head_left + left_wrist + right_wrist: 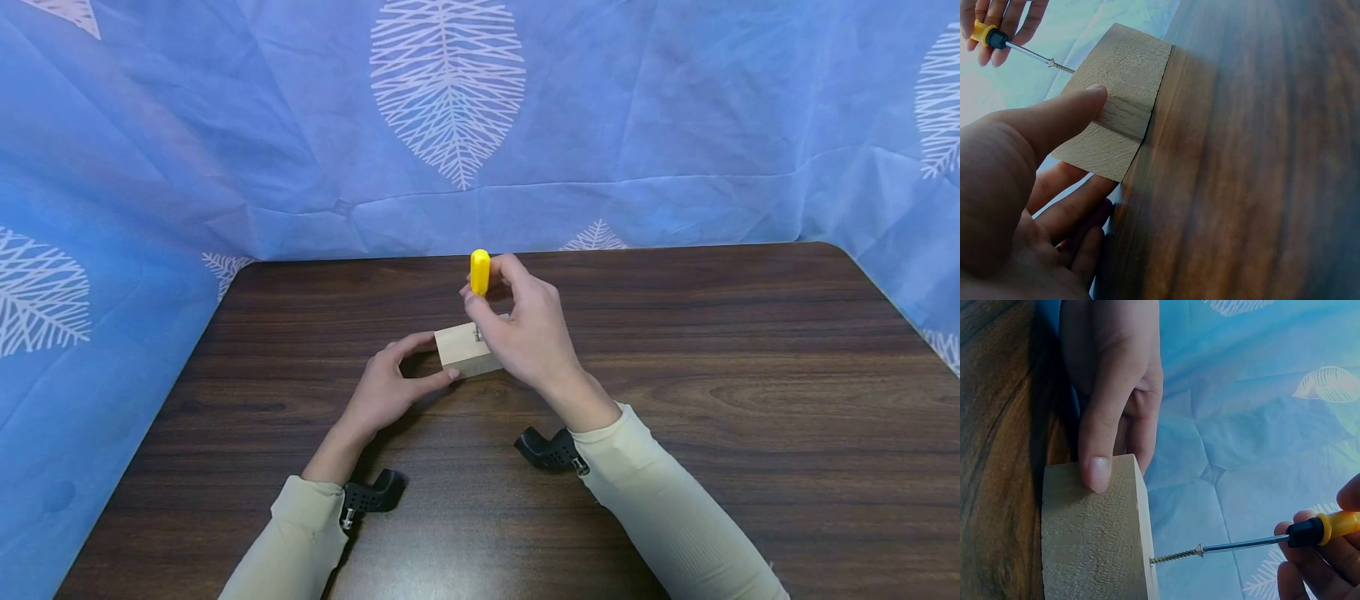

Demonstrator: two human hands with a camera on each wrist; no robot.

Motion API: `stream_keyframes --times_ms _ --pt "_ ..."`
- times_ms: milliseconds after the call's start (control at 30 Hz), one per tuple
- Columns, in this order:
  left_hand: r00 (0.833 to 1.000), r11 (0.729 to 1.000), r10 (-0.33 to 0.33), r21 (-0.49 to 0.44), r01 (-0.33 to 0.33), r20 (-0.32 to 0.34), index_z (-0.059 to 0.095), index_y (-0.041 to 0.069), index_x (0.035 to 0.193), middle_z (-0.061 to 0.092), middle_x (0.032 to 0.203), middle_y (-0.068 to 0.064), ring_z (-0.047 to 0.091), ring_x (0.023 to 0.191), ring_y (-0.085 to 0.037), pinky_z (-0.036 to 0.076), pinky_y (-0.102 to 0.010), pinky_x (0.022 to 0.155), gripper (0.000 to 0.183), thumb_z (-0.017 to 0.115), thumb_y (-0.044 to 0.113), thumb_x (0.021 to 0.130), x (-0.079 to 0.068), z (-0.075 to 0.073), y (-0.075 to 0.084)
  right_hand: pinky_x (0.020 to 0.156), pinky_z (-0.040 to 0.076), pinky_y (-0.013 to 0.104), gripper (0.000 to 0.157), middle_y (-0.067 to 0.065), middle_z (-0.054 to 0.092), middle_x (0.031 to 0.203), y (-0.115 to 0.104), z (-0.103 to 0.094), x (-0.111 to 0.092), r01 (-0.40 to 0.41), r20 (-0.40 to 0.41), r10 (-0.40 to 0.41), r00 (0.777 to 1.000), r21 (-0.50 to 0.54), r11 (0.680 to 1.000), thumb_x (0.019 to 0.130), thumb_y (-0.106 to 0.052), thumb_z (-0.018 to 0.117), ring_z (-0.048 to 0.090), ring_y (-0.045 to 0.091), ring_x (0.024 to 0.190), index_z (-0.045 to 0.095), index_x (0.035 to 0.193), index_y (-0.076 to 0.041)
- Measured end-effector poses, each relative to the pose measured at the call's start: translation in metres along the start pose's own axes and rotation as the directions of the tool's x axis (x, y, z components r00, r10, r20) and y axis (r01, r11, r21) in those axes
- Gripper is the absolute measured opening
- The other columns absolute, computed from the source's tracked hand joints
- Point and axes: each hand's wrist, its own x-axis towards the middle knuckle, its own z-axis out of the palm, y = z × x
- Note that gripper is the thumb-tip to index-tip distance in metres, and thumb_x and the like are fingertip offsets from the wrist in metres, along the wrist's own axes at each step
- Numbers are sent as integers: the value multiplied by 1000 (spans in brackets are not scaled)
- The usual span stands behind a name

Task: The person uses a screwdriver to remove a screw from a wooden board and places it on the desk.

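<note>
A pale wooden block (468,365) rests on the dark table. My left hand (386,387) grips its left end, thumb on the near side and fingers round the far side. A screw (1175,556) stands upright in the block's top face, with most of its thread showing above the wood. My right hand (528,329) holds a screwdriver by its yellow handle (480,272) between thumb and fingers. In the right wrist view the screwdriver's metal shaft (1244,544) meets the screw head in line with it.
The brown wooden table (712,375) spreads out on all sides of the block. Behind and beside it hangs a blue cloth (300,125) with white leaf prints. A black wrist mount (378,492) sits at the left cuff, and another black mount (546,450) at the right.
</note>
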Motion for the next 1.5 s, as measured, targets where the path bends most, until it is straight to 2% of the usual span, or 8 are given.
stream_keyframes --times_ms 300,400,567,700,967,1033,1300,1500 --pt "1000 1000 -14 2 14 5 60 21 153 63 153 -5 50 150 -32 37 -63 125 68 86 41 93 0 0 0 89 61 38 17 6 67 108 0 0 1 52 -32 -54 998 -36 998 95 -7 72 68 20 99 73 112 -7" --pt "1000 1000 -13 0 13 4 60 20 153 63 153 -6 50 150 -32 37 -63 125 69 86 40 93 -1 0 1 88 60 38 18 5 70 108 0 1 1 41 -31 -42 999 -29 999 97 -9 72 69 20 97 71 115 -8" --pt "1000 1000 -13 5 13 4 60 19 153 63 154 -6 49 151 -33 37 -63 125 69 86 41 93 0 0 1 78 59 38 18 4 73 105 0 1 1 30 -27 -31 999 -36 999 101 -18 75 69 17 96 70 116 -9" --pt "1000 1000 -22 8 22 0 60 19 153 63 154 -7 49 151 -33 37 -63 125 69 86 41 93 -1 -1 2 71 57 39 25 5 75 104 0 1 1 31 -35 -32 999 -39 999 102 -23 77 69 17 94 69 122 -9" --pt "1000 1000 -25 6 25 1 61 19 153 62 154 -6 49 152 -33 37 -63 126 69 86 41 92 0 -1 3 78 59 42 32 8 83 107 0 -1 1 37 -89 -41 995 -49 998 99 -21 80 76 21 92 63 122 -6" --pt "1000 1000 -26 3 26 0 61 19 153 62 154 -6 49 151 -33 37 -62 126 69 86 41 92 0 -1 3 76 58 40 28 8 83 107 -1 -1 1 44 -95 -48 994 -46 998 100 -20 79 77 20 94 64 119 -6" --pt "1000 1000 -28 9 28 -1 59 19 155 61 155 -6 49 152 -32 38 -61 125 71 86 41 92 1 -1 3 91 58 37 15 6 76 104 0 -1 3 91 -122 -96 988 -45 995 99 -15 76 71 19 96 74 110 -7" --pt "999 999 -40 -4 40 5 59 19 155 61 156 -5 49 152 -32 38 -60 125 72 86 43 92 0 -1 3 91 59 37 17 5 75 107 0 -1 4 79 -141 -83 987 -32 996 97 -9 72 70 18 96 77 113 -6"
